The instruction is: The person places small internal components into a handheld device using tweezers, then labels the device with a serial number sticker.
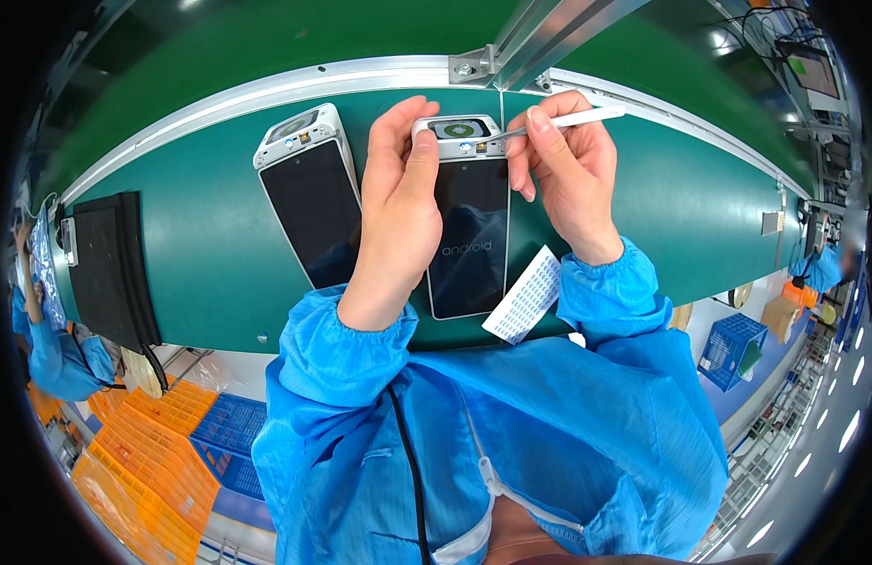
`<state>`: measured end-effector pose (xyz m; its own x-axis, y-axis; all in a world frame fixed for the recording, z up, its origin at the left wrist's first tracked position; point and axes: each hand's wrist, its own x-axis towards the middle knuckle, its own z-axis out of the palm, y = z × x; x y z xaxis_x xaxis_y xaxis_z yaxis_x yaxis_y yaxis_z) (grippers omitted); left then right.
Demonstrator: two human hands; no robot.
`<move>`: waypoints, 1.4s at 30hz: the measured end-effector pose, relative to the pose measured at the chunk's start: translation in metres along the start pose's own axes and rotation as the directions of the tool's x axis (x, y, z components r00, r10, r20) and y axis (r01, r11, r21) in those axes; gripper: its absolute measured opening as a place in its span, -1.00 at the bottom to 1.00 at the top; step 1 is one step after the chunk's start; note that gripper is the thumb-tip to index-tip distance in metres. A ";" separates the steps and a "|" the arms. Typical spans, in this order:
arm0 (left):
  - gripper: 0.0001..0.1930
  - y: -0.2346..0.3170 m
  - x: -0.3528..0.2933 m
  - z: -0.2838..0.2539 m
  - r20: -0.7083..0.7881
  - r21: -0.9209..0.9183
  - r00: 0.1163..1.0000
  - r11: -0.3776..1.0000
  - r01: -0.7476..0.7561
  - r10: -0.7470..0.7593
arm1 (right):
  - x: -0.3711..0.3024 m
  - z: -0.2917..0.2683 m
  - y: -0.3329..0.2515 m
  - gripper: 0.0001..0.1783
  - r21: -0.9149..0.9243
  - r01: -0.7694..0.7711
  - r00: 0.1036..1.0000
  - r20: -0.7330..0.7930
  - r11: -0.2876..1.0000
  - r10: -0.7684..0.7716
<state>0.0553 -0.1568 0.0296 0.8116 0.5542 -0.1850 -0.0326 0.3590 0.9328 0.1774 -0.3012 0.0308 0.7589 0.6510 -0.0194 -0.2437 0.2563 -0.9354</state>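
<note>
A white handheld payment terminal with a lit dark screen lies in front of me, its raised top end facing away. My left hand grips the left side of that top end, thumb and fingers closed around it. Between the thumb and fingers of my right hand is a slim pair of tweezers, pale and tapering. Their thin tip reaches the small openings in the terminal's top end; whether it touches there I cannot tell. Under my right wrist lies a white sheet of small printed labels.
A second terminal, its screen dark, lies left of my left hand on the green table mat. Black folded material is at the far left. A metal frame post rises behind the terminal. Orange crates stand below left.
</note>
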 end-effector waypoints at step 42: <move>-0.41 -0.019 -0.002 0.007 -0.034 0.124 0.991 0.985 -0.122 0.127 | 0.009 0.016 -0.003 -0.77 -0.145 -0.051 0.994 -0.105 0.988 0.036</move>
<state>0.0580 -0.1699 0.0142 0.7806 0.6204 -0.0756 -0.0582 0.1926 0.9796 0.1754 -0.2849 0.0386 0.8088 0.5812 -0.0896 -0.1918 0.1167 -0.9745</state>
